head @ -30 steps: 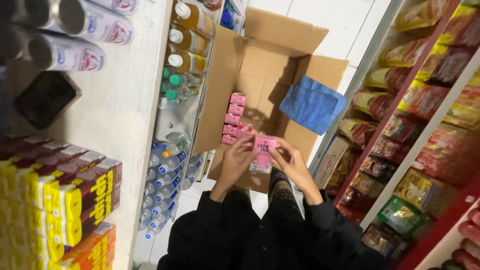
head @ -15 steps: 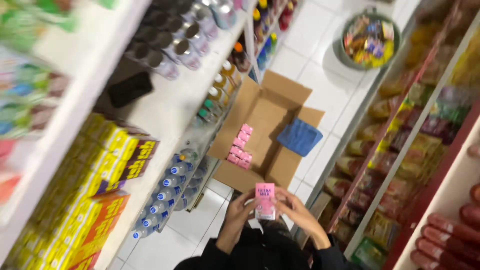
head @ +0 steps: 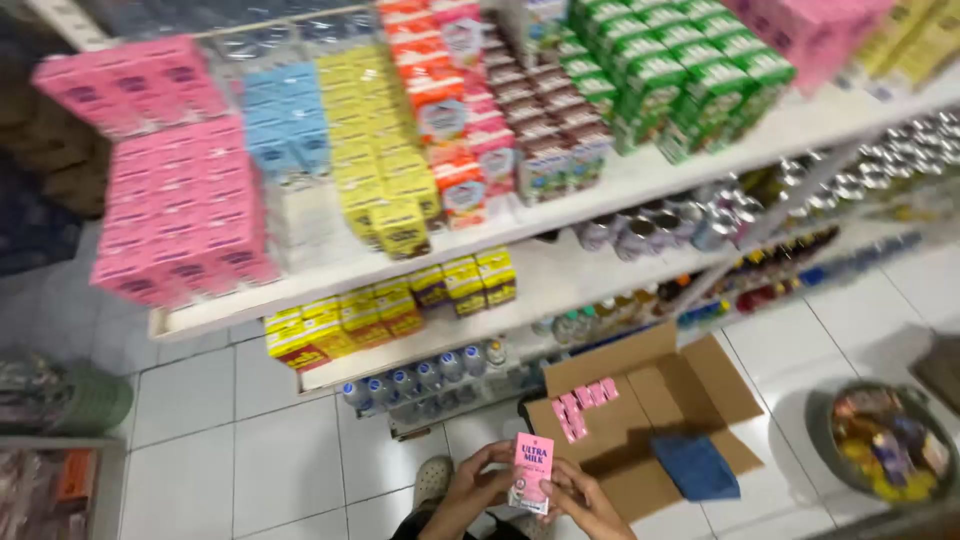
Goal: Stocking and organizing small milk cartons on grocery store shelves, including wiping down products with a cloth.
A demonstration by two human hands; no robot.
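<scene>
Head view: both hands sitting at 6 o'clock, bottom edge of frame. Left hand (head: 472,488) and right hand (head: 588,503) are together holding one small pink milk carton (head: 531,472) upright; left fingers (head: 497,457) wrapping its left side, right fingers closing on its lower right edge. Carton is hanging over the white tiled floor (head: 270,450), just short of the open cardboard box (head: 650,400).

Box is lying at 5 o'clock with flaps folded out, one flap nearly touching the lowest shelf edge. A short row of pink cartons (head: 583,405) is sitting in its upper left corner, a blue cloth (head: 695,465) in the lower right; the rest of the box bottom is showing bare.

Shelving unit (head: 560,215) is filling 10 to 2 o'clock: stacked pink packs (head: 170,200) at 10, yellow packs (head: 375,150) and green cartons (head: 680,70) along the top shelf, water bottles (head: 420,380) low down. Round basket of snacks (head: 885,440) sitting at 4 o'clock, well apart from the hands. Open floor tiles running at 7 to 8 o'clock.
</scene>
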